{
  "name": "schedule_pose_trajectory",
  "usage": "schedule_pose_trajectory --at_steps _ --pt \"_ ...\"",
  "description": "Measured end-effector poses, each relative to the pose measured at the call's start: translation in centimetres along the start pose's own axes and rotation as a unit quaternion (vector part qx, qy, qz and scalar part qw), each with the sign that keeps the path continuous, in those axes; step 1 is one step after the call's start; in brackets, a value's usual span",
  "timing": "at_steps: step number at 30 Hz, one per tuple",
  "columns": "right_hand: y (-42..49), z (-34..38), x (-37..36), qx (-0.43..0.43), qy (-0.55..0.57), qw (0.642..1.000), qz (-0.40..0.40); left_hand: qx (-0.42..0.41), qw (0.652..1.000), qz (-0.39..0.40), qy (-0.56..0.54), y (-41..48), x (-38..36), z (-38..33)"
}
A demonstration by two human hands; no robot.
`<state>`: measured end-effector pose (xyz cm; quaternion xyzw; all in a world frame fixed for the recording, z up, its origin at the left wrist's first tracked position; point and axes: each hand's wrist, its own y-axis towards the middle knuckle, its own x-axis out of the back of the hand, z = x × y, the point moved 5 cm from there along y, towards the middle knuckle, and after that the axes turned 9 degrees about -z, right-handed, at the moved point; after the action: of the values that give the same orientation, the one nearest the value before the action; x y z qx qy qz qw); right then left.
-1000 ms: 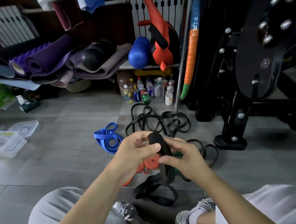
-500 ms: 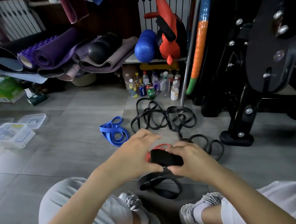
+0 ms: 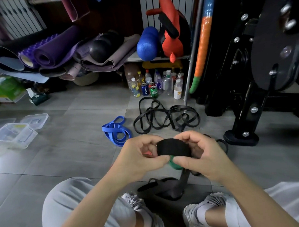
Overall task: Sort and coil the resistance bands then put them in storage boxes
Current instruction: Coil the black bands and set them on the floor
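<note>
Both hands hold a wide black band coil (image 3: 173,147) above the floor. My left hand (image 3: 139,158) pinches its left end and my right hand (image 3: 201,155) grips its right end; the uncoiled tail (image 3: 168,188) hangs down between my shoes. A green band (image 3: 173,164) peeks out under the coil, and a bit of red band (image 3: 148,153) shows behind my left hand. A blue band (image 3: 117,131) and a tangle of thin black bands (image 3: 165,116) lie on the tiles beyond. Clear storage boxes (image 3: 14,135) sit at the left.
A loose clear lid (image 3: 35,118) lies by the boxes. Bottles and cans (image 3: 157,85) stand under a shelf behind the bands. Rolled mats (image 3: 52,52) pile at the back left. A black machine's base foot (image 3: 240,137) stands at the right. Grey floor tiles (image 3: 73,154) lie between boxes and bands.
The black band has been rolled from an upright strip into a thick horizontal coil between both hands. The camera view has tilted and shifted slightly.
</note>
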<state>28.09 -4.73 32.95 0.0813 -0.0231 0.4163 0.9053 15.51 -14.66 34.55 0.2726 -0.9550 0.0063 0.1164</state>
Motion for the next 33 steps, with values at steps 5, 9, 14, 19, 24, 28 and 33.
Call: schedule_pose_trajectory --at_steps 5,9,14,19,24,28,33 --pt "-0.6 -0.4 -2.0 0.036 0.082 0.995 -0.052 0.083 0.952 -0.031 -0.293 -0.8 -0.2 1.7" --pt "-0.5 -0.7 -3.3 0.043 0.060 0.995 -0.064 0.149 0.882 -0.021 -0.446 -2.0 -1.8 3.7" --pt "-0.7 -2.2 -3.0 0.027 -0.169 0.984 -0.052 0.162 0.928 -0.029 -0.335 -2.9 -1.3 5.8" --pt "-0.9 -3.9 -4.1 0.035 -0.410 0.903 0.124 -0.100 0.888 0.038 0.446 -2.7 0.3 5.0" --pt "-0.7 -2.8 -5.2 0.081 -0.459 0.872 0.148 -0.110 0.822 0.072 0.554 -2.1 -1.0 4.9" --pt "-0.9 -2.2 -4.3 0.093 -0.404 0.900 0.135 -0.110 0.910 0.062 0.395 -1.9 -0.3 4.4" --pt "-1.5 -2.4 -2.1 0.012 -0.202 0.978 0.044 0.016 0.997 0.020 0.072 -2.8 0.5 4.2"
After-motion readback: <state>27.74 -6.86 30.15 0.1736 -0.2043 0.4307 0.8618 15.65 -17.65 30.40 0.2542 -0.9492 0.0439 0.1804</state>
